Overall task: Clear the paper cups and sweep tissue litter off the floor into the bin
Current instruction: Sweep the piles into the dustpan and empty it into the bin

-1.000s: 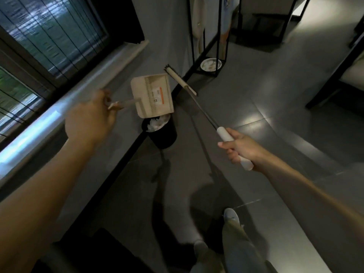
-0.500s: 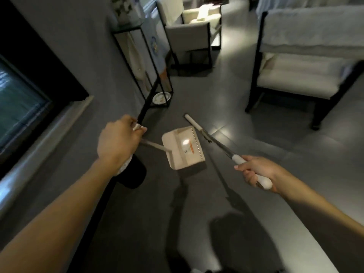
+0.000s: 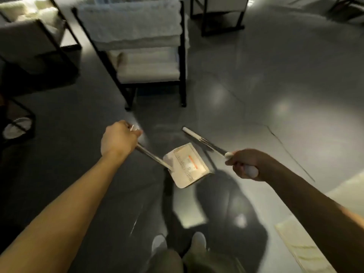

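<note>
Turns from bin (now out of view) toward 12 o'clock chair [image 3: 149, 71]. Grips empty dustpan [image 3: 189, 166] with left hand [image 3: 118, 140], broom [image 3: 204, 141] with right hand [image 3: 246, 164]; dump likely done.

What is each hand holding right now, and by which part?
The left hand grips the dustpan by the top end of its long handle. The right hand grips the broom by the white grip at its handle's end.
</note>
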The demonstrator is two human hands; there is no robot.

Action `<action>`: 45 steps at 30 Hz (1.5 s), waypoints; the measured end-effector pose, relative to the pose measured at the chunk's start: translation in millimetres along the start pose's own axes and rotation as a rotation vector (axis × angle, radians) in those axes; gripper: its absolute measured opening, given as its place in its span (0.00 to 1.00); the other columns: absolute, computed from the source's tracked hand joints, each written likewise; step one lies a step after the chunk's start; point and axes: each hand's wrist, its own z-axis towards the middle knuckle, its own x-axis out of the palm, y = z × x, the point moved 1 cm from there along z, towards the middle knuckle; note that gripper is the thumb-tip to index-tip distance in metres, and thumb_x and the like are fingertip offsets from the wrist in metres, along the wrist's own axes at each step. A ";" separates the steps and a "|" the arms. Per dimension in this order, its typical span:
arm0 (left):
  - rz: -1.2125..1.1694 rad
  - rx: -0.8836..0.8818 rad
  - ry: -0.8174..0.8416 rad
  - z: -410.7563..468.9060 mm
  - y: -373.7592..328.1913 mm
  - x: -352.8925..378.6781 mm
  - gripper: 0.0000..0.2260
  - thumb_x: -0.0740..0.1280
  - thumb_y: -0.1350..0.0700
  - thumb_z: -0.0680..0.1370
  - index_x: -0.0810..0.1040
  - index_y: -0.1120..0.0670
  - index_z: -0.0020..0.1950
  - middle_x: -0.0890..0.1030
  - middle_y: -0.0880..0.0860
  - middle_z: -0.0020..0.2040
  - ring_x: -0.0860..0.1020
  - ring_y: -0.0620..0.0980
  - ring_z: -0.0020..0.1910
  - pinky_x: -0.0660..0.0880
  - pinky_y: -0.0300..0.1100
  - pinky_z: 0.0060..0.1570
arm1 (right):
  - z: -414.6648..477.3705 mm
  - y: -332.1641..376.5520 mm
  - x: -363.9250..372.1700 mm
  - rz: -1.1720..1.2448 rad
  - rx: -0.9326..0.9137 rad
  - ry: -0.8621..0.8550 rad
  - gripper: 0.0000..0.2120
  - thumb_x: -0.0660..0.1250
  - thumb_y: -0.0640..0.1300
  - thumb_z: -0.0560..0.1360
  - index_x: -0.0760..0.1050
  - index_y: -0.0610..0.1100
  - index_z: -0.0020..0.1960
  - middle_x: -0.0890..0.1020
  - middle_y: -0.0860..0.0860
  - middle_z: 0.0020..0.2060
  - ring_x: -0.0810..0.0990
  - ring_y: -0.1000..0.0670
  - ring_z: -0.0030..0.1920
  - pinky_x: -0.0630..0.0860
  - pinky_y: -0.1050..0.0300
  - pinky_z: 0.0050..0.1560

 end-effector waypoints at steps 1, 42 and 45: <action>-0.022 0.010 0.013 5.6 -25.8 12.1 0.09 0.67 0.49 0.75 0.75 0.55 0.43 0.78 0.56 0.42 0.75 0.56 0.42 0.68 0.44 0.40 | 0.8 5.7 -22.4 -0.005 0.007 -0.038 0.13 0.61 0.30 0.76 0.67 0.40 0.35 0.68 0.47 0.22 0.66 0.57 0.14 0.62 0.70 0.15; -0.103 0.370 0.113 657.8 -1036.2 420.3 0.13 0.68 0.47 0.74 0.79 0.58 0.39 0.82 0.59 0.43 0.79 0.59 0.47 0.76 0.47 0.47 | 446.5 699.6 -818.2 0.200 -0.200 -0.364 0.17 0.61 0.33 0.78 0.69 0.39 0.66 0.72 0.44 0.31 0.69 0.53 0.26 0.70 0.65 0.20; -0.162 0.366 0.123 726.9 -1099.5 453.4 0.13 0.69 0.48 0.74 0.78 0.57 0.38 0.82 0.58 0.42 0.80 0.58 0.46 0.77 0.49 0.49 | 510.9 773.9 -867.6 0.203 -0.215 -0.376 0.15 0.61 0.31 0.77 0.70 0.35 0.64 0.70 0.45 0.28 0.68 0.53 0.23 0.67 0.65 0.18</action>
